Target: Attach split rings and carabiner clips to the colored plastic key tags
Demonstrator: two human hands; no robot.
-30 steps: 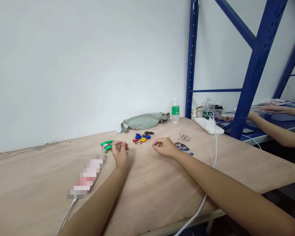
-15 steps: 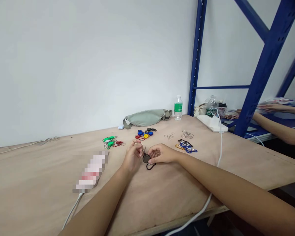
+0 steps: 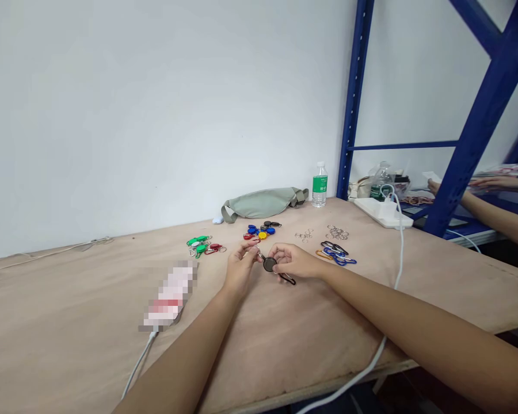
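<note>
Your left hand pinches a small ring at the top of a dark round tag, which sits between your hands. Your right hand closes on the tag's edge, a black carabiner trailing below. Open plywood table lies toward you, the front edge well clear.

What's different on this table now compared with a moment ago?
The left hand and right hand have come together and lifted a dark round tag with a black clip at its edge. The coloured tags and metal rings stayed where they were.
</note>
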